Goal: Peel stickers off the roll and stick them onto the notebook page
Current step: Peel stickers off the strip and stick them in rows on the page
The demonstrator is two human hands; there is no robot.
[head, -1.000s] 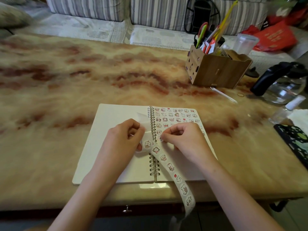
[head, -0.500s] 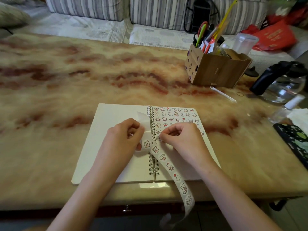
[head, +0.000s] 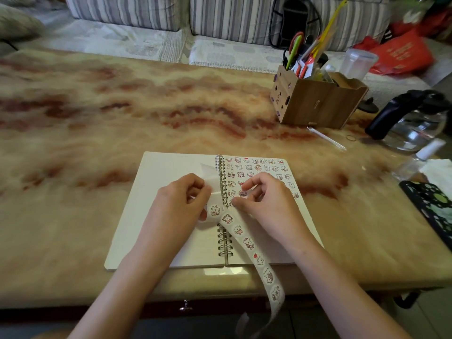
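An open spiral notebook [head: 156, 192] lies near the table's front edge; its right page carries several small cartoon stickers in rows. My left hand [head: 181, 204] grips the sticker roll's strip [head: 247, 243] over the spiral binding. The strip runs down across the page and hangs off the table edge. My right hand [head: 264, 204] is beside it over the right page, thumb and forefinger pinching at a sticker [head: 232, 203] at the strip's upper end. A bare piece of backing sticks up above my left hand.
A wooden organiser box [head: 315, 104] with scissors and pens stands at the back right, a plastic cup [head: 357, 62] behind it. A glass kettle [head: 413, 123], a small bottle [head: 420, 157] and a dark patterned case [head: 433, 206] lie at the right. A striped sofa runs along the back.
My right hand's fingers have lifted and spread a little, with thumb and forefinger working at the top of the strip. My left hand has barely moved.
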